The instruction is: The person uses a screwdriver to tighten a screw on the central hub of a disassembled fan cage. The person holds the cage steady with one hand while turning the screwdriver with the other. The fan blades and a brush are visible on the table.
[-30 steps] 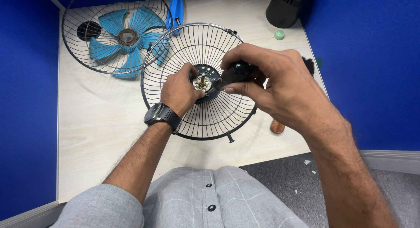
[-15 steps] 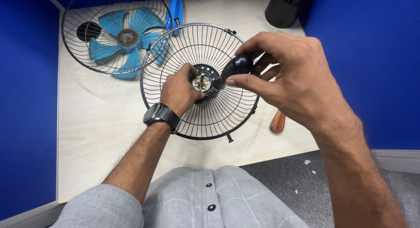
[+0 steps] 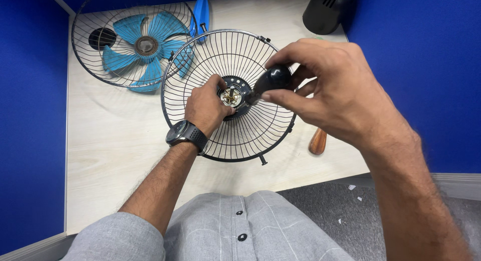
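Head view of a pale wooden tabletop [image 3: 115, 156] enclosed by blue partition walls [image 3: 30, 115]. At the centre lies a round black wire fan guard [image 3: 228, 95], the landmark for all positions given here. The left hand [image 3: 206, 104], with a black wristwatch [image 3: 186, 135] on its wrist, rests inside the guard, its fingers curled closed against the brass-coloured motor shaft and dark hub [image 3: 232, 95] at the guard's middle. The right hand [image 3: 330, 93] reaches in from the guard's right side; its thumb and fingers pinch a small rounded black plastic piece [image 3: 270, 80], which is held just right of the hub and above the wires, one end touching or nearly touching the hub. Beyond the guard to its upper left lies a second wire guard [image 3: 85, 55] carrying a blue plastic fan blade [image 3: 143, 50]. A blue plastic tool handle [image 3: 201, 13] lies just above the central guard's rim. A black motor housing [image 3: 325, 10] stands at the upper right, and a brown wooden handle [image 3: 317, 141] lies to the lower right, partly hidden by the right wrist.
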